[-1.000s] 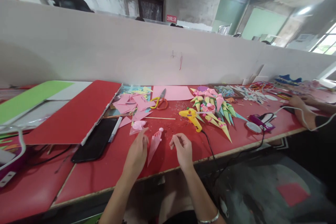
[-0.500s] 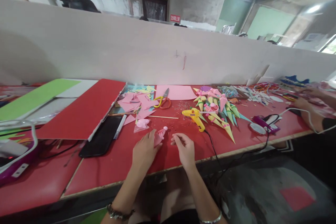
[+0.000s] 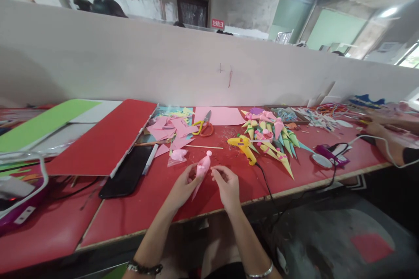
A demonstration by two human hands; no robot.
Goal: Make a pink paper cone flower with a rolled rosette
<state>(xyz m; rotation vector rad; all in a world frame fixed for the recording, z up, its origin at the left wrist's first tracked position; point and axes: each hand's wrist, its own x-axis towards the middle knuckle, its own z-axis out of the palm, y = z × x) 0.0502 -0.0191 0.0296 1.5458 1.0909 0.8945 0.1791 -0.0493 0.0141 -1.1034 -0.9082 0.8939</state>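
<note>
Between the fingers of my left hand (image 3: 183,186) is a pink paper cone figure (image 3: 203,166), its round ball end pointing up and its tip down toward me. My right hand (image 3: 227,184) is close to its right side, thumb and fingertips pinched together; whether something small is in them I cannot make out. Just beyond lies a small plastic bag with a pink lump (image 3: 178,155). A yellow glue gun (image 3: 242,144) rests to the right, in front of a pile of yellow, green and pink paper cones (image 3: 273,133).
Scissors (image 3: 203,126), pink paper scraps (image 3: 173,126) and a thin stick (image 3: 204,146) lie at the back. At left are a black phone (image 3: 127,172) and a red board (image 3: 108,139). The glue gun's cord (image 3: 263,178) hangs over the edge. A co-worker's arm (image 3: 386,139) reaches in at right.
My left hand has turned and raised the pink cone figure, so more of its body and its tip now show. My right hand has shifted slightly left, staying pinched.
</note>
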